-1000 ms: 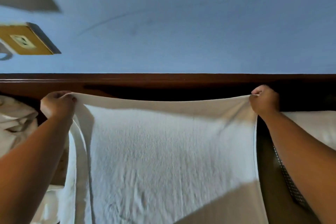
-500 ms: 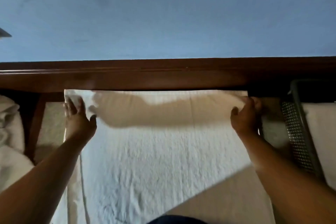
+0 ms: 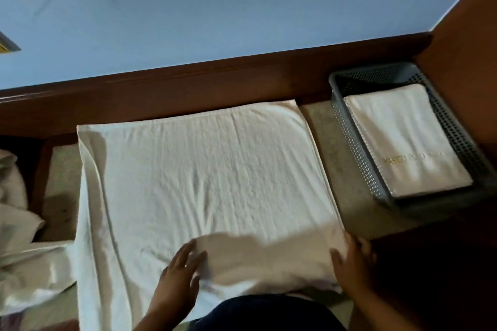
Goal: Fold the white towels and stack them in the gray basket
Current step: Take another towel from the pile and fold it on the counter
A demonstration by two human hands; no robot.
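Head view: a white towel [image 3: 209, 183] lies spread flat on the beige worktop [image 3: 338, 183], in the middle, between a heap of loose towels [image 3: 24, 263] and the gray basket [image 3: 349, 126]. Its far edge runs parallel to the dark wooden rail [image 3: 188, 88], just beside it, and its near end reaches the person. As it lies it looks close to square, so I cannot tell its long axis. It is wrinkled, with an under-layer showing as a strip along its left side.

The left hand [image 3: 180, 271] rests flat on the towel's near part, fingers straight. The right hand [image 3: 352, 266], fingers also straight, touches the towel's near right edge.

In the basket lies 1 folded towel [image 3: 403, 140], its long axis along the basket's length, faint gold lettering [image 3: 411, 160] across it.
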